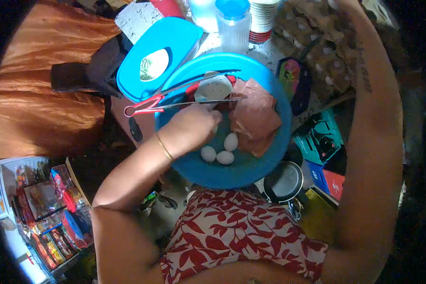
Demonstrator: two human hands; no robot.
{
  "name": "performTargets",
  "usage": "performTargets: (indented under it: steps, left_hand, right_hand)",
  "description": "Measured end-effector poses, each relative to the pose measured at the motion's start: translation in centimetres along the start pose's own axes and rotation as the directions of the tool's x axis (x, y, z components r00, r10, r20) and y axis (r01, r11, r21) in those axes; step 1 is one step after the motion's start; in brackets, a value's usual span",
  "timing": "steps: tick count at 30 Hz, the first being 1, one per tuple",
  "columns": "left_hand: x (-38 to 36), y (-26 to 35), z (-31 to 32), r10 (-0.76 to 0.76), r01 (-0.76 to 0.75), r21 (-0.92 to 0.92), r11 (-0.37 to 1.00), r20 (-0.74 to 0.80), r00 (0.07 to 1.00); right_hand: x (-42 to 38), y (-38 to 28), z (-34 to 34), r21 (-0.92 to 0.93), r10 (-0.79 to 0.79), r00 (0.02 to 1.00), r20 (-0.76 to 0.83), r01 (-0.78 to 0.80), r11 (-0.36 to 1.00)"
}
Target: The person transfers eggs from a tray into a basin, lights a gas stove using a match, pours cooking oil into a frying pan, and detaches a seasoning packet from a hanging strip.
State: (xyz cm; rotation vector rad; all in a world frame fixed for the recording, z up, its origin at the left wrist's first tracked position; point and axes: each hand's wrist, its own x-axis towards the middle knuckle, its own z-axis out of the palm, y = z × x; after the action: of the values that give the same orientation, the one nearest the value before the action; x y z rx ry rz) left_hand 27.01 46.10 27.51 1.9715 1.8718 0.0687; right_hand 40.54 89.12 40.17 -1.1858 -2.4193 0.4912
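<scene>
"Blue basin (232, 179) first: where is it?"

"Under the left hand (199, 122), in front of the body. That elbow is bent, the forearm slants inward, and the back of the hand faces up with fingers curled. I can't tell whether they grip anything."

"And the right hand?"

"Beyond the top edge; the right arm (374, 118) stretches up that way. How open it is, or what it holds, I can't tell."

"What's nearest the left one?"

"Red-handled metal tongs (150, 110), spread in a V over the rim, one slim leg crossing just past the knuckles, in the way there. Bodyward of the fingers sit three smooth white eggs (225, 157); to their right, creased brownish sheets (255, 118), paper-like. Past the hand, a round, dotted white piece (215, 89)."

"Farther out?"

"A glossy blue lid (173, 45) beyond the hand, leftward; a dark round pan (283, 182) rightward, nearer the body; farthest, a ribbed jar (234, 33) and stacked cups (261, 21)."
</scene>
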Motion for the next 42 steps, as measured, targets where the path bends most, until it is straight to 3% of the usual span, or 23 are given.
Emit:
performTargets:
  steps: [1,3,7,10,12,13,15,16,17,18,20,21,23,28,30,33,35,36,37,39,40,41,42]
  left_hand:
    - [0.0,0.4,1.4,-0.026,0.026,0.076,0.997,-0.008,1.0]
    - [-0.3,0.9,2.4,-0.035,0.034,0.196,0.98,0.0,0.999]
    - [-0.7,0.7,4.3,-0.039,0.041,0.152,0.988,-0.011,0.999]
    - [-1.8,1.7,4.6,-0.096,0.086,0.189,0.978,0.045,0.994]
    - [-2.6,1.3,5.6,-0.156,0.163,0.07,0.984,-0.099,0.983]
    - [-2.9,1.1,6.3,-0.15,0.158,0.074,0.985,-0.099,0.984]
    - [-3.3,0.7,7.4,-0.313,0.317,0.046,0.947,-0.09,0.946]
    - [-3.8,1.0,7.3,-0.306,0.31,0.048,0.949,-0.085,0.948]
    - [-4.2,1.4,6.9,-0.34,0.345,0.037,0.938,-0.107,0.934]
    - [-4.6,1.6,6.7,-0.372,0.378,0.025,0.925,-0.131,0.919]
    - [-4.8,1.6,7.3,-0.395,0.398,0.006,0.917,-0.114,0.912]
    - [-4.8,1.6,7.7,-0.425,0.426,-0.013,0.905,-0.097,0.9]
    - [-4.8,1.6,8.2,-0.402,0.4,-0.044,0.916,-0.125,0.907]
    - [-4.7,1.0,9.0,-0.281,0.27,-0.08,0.96,-0.259,0.924]
    - [-4.5,0.9,10.0,-0.349,0.333,-0.105,0.937,-0.247,0.904]
    - [-5.0,1.4,8.8,-0.297,0.279,-0.103,0.955,-0.293,0.909]
    - [-5.6,1.6,7.8,-0.293,0.268,-0.128,0.955,-0.264,0.919]
    - [-6.0,1.8,7.3,-0.322,0.298,-0.14,0.944,-0.213,0.922]
    - [-6.3,2.1,6.9,-0.32,0.293,-0.146,0.945,-0.226,0.92]
    - [-7.1,2.7,6.0,-0.293,0.24,-0.228,0.944,-0.24,0.926]
    - [-7.6,3.2,5.7,-0.294,0.241,-0.223,0.945,-0.248,0.923]
    - [-8.2,3.6,5.5,-0.261,0.201,-0.221,0.954,-0.29,0.921]
    - [-8.7,4.1,5.7,-0.23,0.163,-0.218,0.962,-0.331,0.915]
  right_hand:
    - [-0.4,-0.3,-0.5,0.115,0.063,0.998,0.005,-0.063,0.991]
    - [-1.3,0.2,-0.3,0.413,0.027,0.999,0.023,-0.034,0.91]
    - [-7.8,-0.9,0.9,0.727,-0.051,0.983,0.177,-0.095,0.68]
    - [-14.6,-2.6,5.3,0.69,-0.141,0.92,0.366,-0.167,0.704]
    - [-18.8,-4.0,10.9,0.506,-0.279,0.824,0.493,-0.011,0.862]
    - [-21.9,-5.6,13.4,0.325,-0.332,0.828,0.452,0.194,0.926]
    - [-26.3,-7.4,17.9,0.402,-0.366,0.739,0.565,0.14,0.905]
    - [-28.5,-9.2,18.0,0.589,-0.347,0.766,0.541,-0.051,0.806]
    - [-29.2,-9.3,20.5,0.524,-0.294,0.69,0.662,-0.145,0.839]
    - [-30.0,-9.6,22.0,0.52,-0.286,0.695,0.66,-0.148,0.841]
    - [-31.5,-10.5,24.1,0.201,-0.236,0.795,0.559,0.145,0.969]
    - [-31.9,-11.1,24.5,0.189,-0.226,0.801,0.555,0.144,0.971]
    - [-32.3,-12.0,25.0,-0.025,-0.169,0.814,0.555,0.22,0.975]
    - [-33.0,-12.4,26.5,-0.062,-0.127,0.829,0.545,0.191,0.98]
    - [-33.7,-12.1,27.4,-0.121,-0.109,0.857,0.503,0.195,0.973]
    - [-33.6,-11.8,26.0,-0.207,-0.143,0.879,0.455,0.261,0.943]
    - [-32.9,-14.1,21.3,0.019,-0.144,0.877,0.459,0.153,0.988]
    - [-32.3,-14.2,19.1,-0.019,-0.224,0.945,0.24,0.235,0.972]
    - [-31.5,-13.5,16.7,-0.066,-0.309,0.951,0.018,0.31,0.948]
    - [-28.0,-11.0,12.2,0.243,-0.062,0.998,-0.012,0.064,0.968]
    - [-25.6,-8.4,10.9,0.246,-0.138,0.966,-0.219,0.191,0.95]
    - [-23.2,-5.8,9.4,0.487,0.13,0.981,-0.145,-0.044,0.872]
    - [-21.0,-3.6,7.3,0.367,0.088,0.954,-0.286,0.024,0.93]
